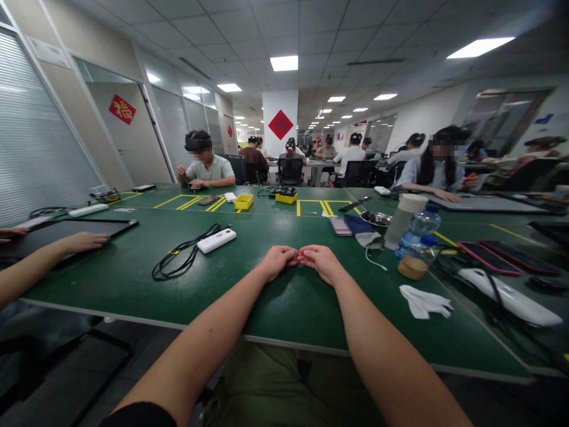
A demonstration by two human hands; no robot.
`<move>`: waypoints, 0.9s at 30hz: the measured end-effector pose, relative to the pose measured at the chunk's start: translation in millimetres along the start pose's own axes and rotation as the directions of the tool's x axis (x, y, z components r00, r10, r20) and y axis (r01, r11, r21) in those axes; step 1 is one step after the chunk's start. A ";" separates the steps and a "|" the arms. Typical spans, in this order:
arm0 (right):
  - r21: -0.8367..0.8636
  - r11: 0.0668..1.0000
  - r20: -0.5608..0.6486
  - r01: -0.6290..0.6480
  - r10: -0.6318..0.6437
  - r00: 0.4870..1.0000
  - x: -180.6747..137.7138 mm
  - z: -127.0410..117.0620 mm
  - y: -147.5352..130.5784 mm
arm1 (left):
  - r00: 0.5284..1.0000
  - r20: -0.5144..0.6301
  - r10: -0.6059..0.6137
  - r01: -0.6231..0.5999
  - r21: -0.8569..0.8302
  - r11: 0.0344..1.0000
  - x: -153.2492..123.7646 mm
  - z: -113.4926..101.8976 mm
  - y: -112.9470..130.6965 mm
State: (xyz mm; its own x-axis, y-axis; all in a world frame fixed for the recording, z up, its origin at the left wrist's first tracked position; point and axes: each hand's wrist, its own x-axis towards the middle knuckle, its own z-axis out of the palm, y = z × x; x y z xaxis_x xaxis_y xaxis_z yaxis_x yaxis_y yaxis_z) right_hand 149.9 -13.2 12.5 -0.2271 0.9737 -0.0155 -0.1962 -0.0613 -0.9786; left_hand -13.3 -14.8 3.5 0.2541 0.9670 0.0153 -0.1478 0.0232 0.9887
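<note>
My left hand (278, 261) and my right hand (320, 261) rest side by side on the green table (133, 279), both with fingers curled. Their fingertips meet around a tiny orange-red object (301, 253) that is too small to name. Both forearms stretch from the near table edge. A white power bank (216, 240) with a black cable (178, 261) lies to the left of my left hand. A crumpled white cloth (424, 301) lies to the right of my right hand.
A co-worker's hand (84, 241) rests on a black tablet (66, 231) at the left. Plastic bottles (418, 237), a metal bowl (376, 219) and phones (507, 258) crowd the right. Yellow trays (243, 201) sit farther back, and several people sit across the table.
</note>
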 end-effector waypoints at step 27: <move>-0.192 0.975 0.042 0.113 -0.107 0.993 -0.3 -1.6 3.8 | 0.988 0.010 0.153 -0.149 0.295 0.944 -6.7 -0.2 1.9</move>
State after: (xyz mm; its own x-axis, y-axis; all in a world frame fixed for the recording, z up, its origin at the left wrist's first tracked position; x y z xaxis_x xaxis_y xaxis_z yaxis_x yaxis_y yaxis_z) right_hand 150.8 -13.3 8.5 -0.2445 0.9646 0.0983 -0.0341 0.0927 -0.9951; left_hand -15.5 -21.2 5.2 0.2384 0.9566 0.1679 0.1048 -0.1972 0.9748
